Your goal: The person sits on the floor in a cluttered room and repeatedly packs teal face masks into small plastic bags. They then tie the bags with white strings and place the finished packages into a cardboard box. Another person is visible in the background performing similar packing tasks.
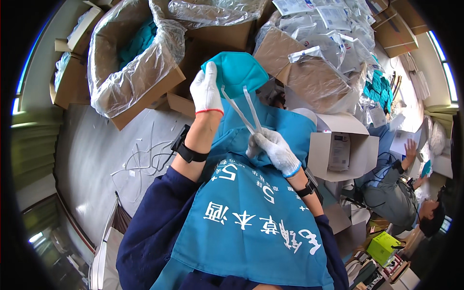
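Note:
A teal folded face mask (241, 71) is held up in front of me at the far side of my lap. My left hand (207, 92), in a white knit glove with a red cuff, grips its left edge, thumb on the near face. Two white elastic straps (238, 108) run from the mask toward me. Their near ends are pinched in my right hand (275, 150), gloved in white with a blue cuff, and the straps look stretched. A blue printed apron (246, 237) covers my lap beneath both hands.
At the far left, a plastic-lined carton (140, 92) contains teal masks. Another carton (314, 82) at the far right is heaped with sealed packets (333, 19). An open white box (360, 150) with packets stands right of my knee. A co-worker (394, 198) sits further right.

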A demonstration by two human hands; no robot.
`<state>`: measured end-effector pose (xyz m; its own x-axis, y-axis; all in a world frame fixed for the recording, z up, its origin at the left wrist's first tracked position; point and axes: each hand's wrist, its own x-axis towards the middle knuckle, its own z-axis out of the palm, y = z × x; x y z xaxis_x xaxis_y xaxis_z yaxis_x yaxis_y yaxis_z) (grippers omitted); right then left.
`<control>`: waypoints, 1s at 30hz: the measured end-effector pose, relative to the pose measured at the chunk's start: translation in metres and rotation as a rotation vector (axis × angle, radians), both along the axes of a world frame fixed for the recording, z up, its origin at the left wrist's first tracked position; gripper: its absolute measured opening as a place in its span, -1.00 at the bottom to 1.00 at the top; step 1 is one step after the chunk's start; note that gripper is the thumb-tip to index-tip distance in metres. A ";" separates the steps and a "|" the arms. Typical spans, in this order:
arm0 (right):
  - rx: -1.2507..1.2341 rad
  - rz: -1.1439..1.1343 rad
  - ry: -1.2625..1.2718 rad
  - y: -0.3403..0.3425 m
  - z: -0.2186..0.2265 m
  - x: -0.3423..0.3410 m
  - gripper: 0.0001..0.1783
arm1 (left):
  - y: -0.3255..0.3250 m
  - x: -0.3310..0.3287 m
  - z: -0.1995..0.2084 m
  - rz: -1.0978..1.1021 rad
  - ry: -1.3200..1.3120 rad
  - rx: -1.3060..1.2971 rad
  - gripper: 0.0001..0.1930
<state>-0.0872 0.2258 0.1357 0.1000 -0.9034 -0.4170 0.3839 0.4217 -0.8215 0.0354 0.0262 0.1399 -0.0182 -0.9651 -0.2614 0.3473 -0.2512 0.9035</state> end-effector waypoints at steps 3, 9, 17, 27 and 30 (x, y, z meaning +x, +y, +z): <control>0.049 -0.027 -0.044 0.012 0.003 0.000 -0.69 | -0.022 0.016 -0.020 0.109 -0.061 -0.062 -0.71; 0.137 -0.047 -0.060 0.033 -0.004 -0.017 -0.69 | -0.045 0.037 -0.058 0.240 -0.183 -0.020 -0.66; 0.357 -0.116 -0.208 -0.003 -0.051 -0.001 -0.72 | -0.011 0.067 -0.155 -0.096 -1.170 0.000 -0.39; -0.081 0.177 0.935 -0.014 -0.023 -0.011 -0.70 | 0.088 0.015 -0.023 -1.137 -0.942 -0.512 -0.68; 0.022 0.069 0.846 -0.016 -0.038 -0.009 -0.68 | 0.085 0.007 -0.035 -0.997 -1.075 -0.611 -0.58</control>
